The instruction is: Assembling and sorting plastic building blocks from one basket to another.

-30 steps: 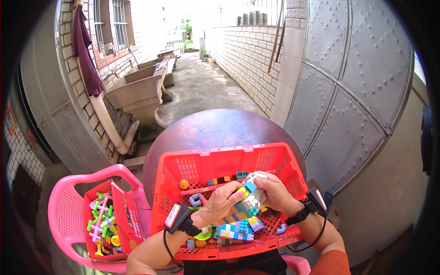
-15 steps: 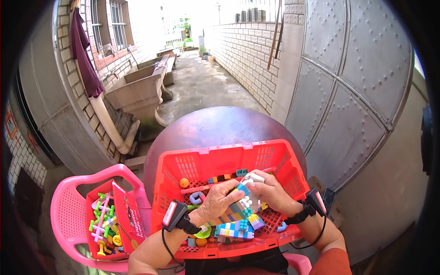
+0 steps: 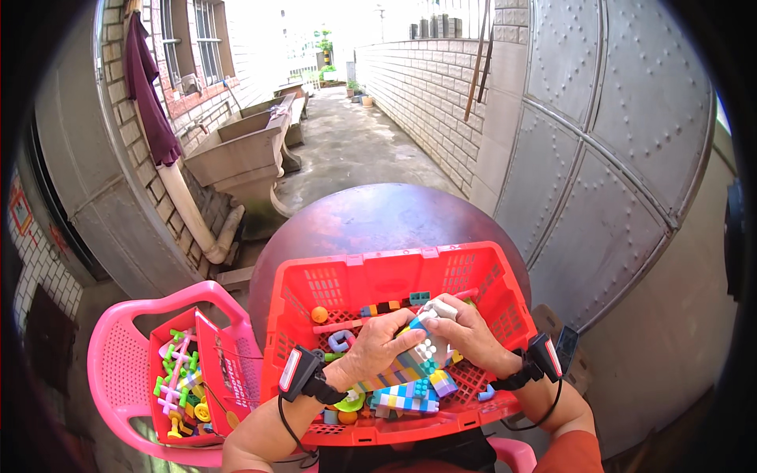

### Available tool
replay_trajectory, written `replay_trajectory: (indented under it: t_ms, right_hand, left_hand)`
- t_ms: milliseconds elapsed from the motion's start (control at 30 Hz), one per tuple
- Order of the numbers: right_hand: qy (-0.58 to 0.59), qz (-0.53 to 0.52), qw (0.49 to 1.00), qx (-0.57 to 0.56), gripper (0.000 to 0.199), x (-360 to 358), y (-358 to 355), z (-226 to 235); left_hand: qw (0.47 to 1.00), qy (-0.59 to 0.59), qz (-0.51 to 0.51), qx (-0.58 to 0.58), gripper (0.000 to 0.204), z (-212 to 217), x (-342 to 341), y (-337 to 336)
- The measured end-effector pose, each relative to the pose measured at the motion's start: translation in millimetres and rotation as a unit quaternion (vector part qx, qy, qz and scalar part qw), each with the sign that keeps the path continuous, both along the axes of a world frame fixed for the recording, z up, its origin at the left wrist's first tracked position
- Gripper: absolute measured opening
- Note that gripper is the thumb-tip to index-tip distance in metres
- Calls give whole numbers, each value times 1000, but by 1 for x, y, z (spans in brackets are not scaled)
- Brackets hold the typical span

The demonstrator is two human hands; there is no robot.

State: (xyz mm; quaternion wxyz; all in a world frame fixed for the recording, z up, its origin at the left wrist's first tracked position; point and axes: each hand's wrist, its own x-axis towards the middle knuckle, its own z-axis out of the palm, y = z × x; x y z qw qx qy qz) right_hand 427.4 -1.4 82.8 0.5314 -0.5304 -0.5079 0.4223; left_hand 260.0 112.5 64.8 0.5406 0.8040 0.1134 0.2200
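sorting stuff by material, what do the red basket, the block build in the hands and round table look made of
Red basket: likely moulded plastic, smooth, with slotted walls. Block build: probably hard plastic, with evenly coloured, moulded-looking studs. Round table: glossy, light-reflecting top; metal or lacquered wood, unclear.

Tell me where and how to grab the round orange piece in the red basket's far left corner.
Pinch the round orange piece by its curved sides, probably best from above: the walls of the red basket crowd it from the left and behind, while its top looks uncovered. The left hand is nearer, but holds the block build.
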Motion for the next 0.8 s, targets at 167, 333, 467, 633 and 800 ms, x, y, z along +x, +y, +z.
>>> replay_trajectory:
  t_ms: [167,333,467,633,800]
  right_hand:
    - [167,39,985,-25,22,-1,0,0]
    - [275,51,959,-33,25,5,3,-1]
    - [-53,-87,995,16,32,17,4,5]
    - [-81,-82,991,70,38,12,10,-5]
    - [-206,-44,976,49,53,-8,4,-12]
  left_hand:
    - [999,-26,-17,-14,40,-5,1,0]
    - [998,-56,7,1,38,-4,3,-3]
    - [993,-53,104,-1,35,-10,6,5]
    - [983,-66,163,-54,35,-25,5,17]
    - [978,-78,191,24,57,-19,6,2]
